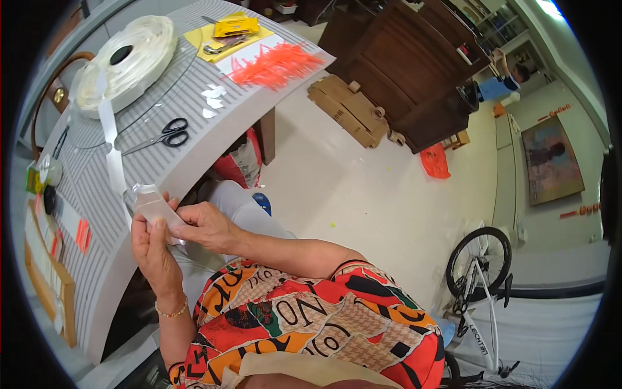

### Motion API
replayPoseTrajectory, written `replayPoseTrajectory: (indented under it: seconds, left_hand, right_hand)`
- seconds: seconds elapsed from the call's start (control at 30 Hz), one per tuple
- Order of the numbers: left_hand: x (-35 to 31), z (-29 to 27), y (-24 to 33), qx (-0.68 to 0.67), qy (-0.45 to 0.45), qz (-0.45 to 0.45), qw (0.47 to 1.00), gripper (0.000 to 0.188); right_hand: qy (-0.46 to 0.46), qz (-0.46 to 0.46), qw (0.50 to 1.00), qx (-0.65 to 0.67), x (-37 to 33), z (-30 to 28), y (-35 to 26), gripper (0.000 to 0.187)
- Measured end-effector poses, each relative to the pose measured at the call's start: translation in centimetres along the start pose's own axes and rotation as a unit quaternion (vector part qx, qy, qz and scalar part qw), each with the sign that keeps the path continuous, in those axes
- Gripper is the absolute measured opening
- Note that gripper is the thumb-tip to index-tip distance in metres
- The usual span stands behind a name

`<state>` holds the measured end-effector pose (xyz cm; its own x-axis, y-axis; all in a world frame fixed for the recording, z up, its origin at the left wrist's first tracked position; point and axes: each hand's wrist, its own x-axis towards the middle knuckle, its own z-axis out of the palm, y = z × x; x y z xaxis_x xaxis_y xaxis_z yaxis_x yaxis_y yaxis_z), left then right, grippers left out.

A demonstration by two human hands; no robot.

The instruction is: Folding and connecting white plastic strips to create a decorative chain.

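Observation:
In front of me, at the table's near edge, both hands hold a whitish, semi-translucent strip [154, 206]. My left hand [153, 249] grips its lower left side, thumb laid along it. From the right, my right hand [212, 228] pinches its lower end. A white band [114, 162] runs from beside the strip up to a large white roll [150, 42] with a dark centre; whether band and strip are joined I cannot tell. Black-handled scissors [170, 133] lie on the striped tabletop [172, 104], with white scraps [213, 97] farther off.
Orange-red thin strips [275, 65] are heaped at the table's far right, near a yellow packet [236, 27]. A wooden frame [67, 305] sits at the left edge. On the floor are flattened cardboard [346, 110] and a white bicycle [478, 308]. A person [497, 87] is far off.

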<state>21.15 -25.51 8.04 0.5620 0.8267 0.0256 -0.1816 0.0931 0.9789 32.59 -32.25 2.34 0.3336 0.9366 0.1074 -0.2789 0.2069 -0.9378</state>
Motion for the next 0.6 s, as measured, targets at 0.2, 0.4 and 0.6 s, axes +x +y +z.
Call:
replayPoseTrajectory:
  seconds: [0.2, 0.4, 0.6]
  left_hand:
    - [0.0, -1.2, -0.5, -0.054, -0.106, -0.057, 0.991, 0.039]
    - [-0.7, -1.4, -0.8, -0.080, -0.124, -0.129, 0.981, 0.037]
    - [-1.9, -1.0, -1.3, -0.064, -0.062, -0.086, 0.992, 0.034]
  right_hand:
    - [-0.087, 0.040, 0.993, 0.066, -0.5, -1.8, 0.5, 0.012]
    - [-0.108, 0.071, 0.980, 0.150, -1.0, -0.4, 2.1, 0.010]
    - [-0.126, 0.165, 0.959, 0.191, -2.2, 0.3, 1.4, 0.013]
